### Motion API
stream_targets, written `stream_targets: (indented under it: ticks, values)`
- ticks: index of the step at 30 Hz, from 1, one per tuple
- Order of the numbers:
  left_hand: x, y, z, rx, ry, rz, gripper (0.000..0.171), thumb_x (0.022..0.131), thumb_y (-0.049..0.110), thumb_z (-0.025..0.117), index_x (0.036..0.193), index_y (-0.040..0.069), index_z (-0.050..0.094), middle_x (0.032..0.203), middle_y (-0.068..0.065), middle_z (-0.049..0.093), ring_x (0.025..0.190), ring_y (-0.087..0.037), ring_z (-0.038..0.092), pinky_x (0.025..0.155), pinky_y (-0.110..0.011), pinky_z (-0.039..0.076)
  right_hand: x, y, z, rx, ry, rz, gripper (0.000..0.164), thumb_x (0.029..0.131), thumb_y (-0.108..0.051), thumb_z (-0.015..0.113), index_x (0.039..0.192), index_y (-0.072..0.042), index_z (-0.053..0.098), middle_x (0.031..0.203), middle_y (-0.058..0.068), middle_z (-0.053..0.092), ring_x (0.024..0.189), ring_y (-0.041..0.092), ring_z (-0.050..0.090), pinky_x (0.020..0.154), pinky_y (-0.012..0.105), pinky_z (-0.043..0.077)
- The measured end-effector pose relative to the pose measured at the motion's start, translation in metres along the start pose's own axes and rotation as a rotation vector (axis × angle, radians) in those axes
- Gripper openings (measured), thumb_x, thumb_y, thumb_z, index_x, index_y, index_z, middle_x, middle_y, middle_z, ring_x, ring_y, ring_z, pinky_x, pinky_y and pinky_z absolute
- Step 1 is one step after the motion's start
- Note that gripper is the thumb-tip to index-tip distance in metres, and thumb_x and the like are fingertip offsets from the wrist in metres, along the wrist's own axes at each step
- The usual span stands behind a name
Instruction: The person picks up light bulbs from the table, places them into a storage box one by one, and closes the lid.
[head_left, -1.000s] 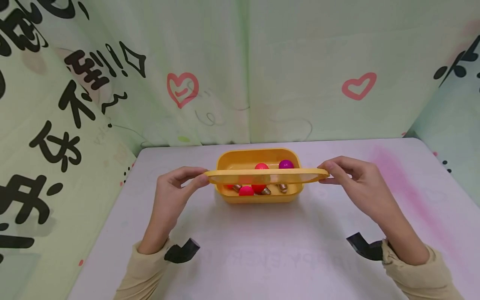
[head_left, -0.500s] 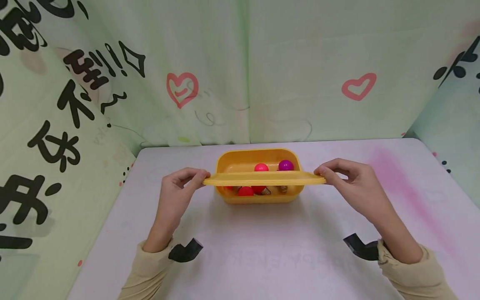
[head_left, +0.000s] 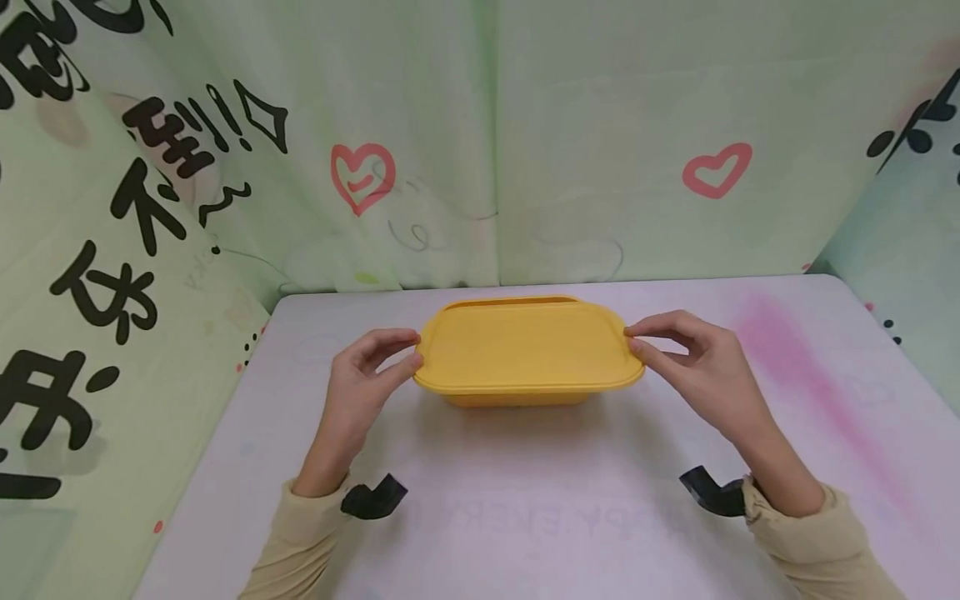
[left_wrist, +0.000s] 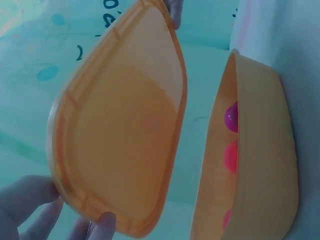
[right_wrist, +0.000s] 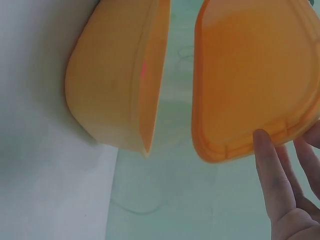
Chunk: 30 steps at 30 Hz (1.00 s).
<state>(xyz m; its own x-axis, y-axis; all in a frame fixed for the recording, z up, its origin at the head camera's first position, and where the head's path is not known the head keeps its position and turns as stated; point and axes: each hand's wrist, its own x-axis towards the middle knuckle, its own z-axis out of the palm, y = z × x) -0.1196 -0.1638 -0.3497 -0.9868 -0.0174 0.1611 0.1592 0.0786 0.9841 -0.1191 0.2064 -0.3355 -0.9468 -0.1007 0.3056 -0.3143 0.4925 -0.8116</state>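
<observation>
A yellow lid (head_left: 528,346) is held between both hands over a yellow plastic box (head_left: 517,400). My left hand (head_left: 367,375) pinches its left end, and my right hand (head_left: 697,367) pinches the right end. In both wrist views a gap shows between the lid and the box's open rim. Inside the box (left_wrist: 265,150), the left wrist view shows a purple bulb (left_wrist: 231,117) and a red bulb (left_wrist: 231,156), with another red one lower down. From the head view the lid hides the contents.
The box stands on a pale lilac table (head_left: 525,517) near its back edge. Green cloth (head_left: 585,167) with drawn hearts hangs behind, and a cloth with black characters is at left. A black strap piece (head_left: 375,497) sticks out from each cuff.
The lid has tilted from edge-on to showing its broad top face, and it now covers the box opening in the head view. Both hands have shifted slightly with it.
</observation>
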Motion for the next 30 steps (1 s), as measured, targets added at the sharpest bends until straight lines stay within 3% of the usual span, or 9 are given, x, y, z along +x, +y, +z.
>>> stream_targets:
  ticks: [11,23,25,30]
  values:
    - [0.003,-0.008,0.002,-0.048,-0.046,-0.103,0.058,0.084,-0.001,0.077,0.137,0.006,0.055,0.140,-0.006,0.053,0.124,-0.026,0.059,0.092,-0.028,0.056,0.002,0.012,0.009,0.068,-0.006,0.048,0.046,0.090,-0.010,0.074,0.132,0.000,0.058,0.135,0.011,0.049,0.112,-0.004,0.056,0.084,0.009,0.051]
    - [0.007,-0.027,0.002,0.041,-0.030,-0.164,0.056,0.082,0.003,0.079,0.134,0.005,0.060,0.136,-0.010,0.059,0.119,-0.026,0.062,0.090,-0.023,0.056,0.004,0.023,0.015,0.056,-0.123,0.160,0.055,0.091,-0.018,0.074,0.139,-0.003,0.052,0.136,0.019,0.057,0.095,-0.011,0.062,0.079,0.011,0.054]
    - [0.008,-0.031,0.002,0.060,-0.029,-0.187,0.056,0.083,0.005,0.079,0.135,0.006,0.060,0.136,-0.010,0.059,0.120,-0.025,0.061,0.090,-0.022,0.056,0.004,0.025,0.017,0.042,-0.130,0.171,0.055,0.091,-0.018,0.074,0.140,-0.004,0.052,0.135,0.018,0.058,0.097,-0.006,0.064,0.079,0.010,0.054]
    - [0.009,-0.037,0.002,0.070,-0.024,-0.227,0.054,0.084,0.004,0.078,0.134,0.006,0.060,0.136,-0.010,0.058,0.122,-0.026,0.060,0.090,-0.022,0.056,0.005,0.031,0.023,0.010,-0.143,0.189,0.055,0.091,-0.019,0.074,0.140,-0.004,0.053,0.135,0.018,0.058,0.110,0.024,0.066,0.079,0.010,0.054]
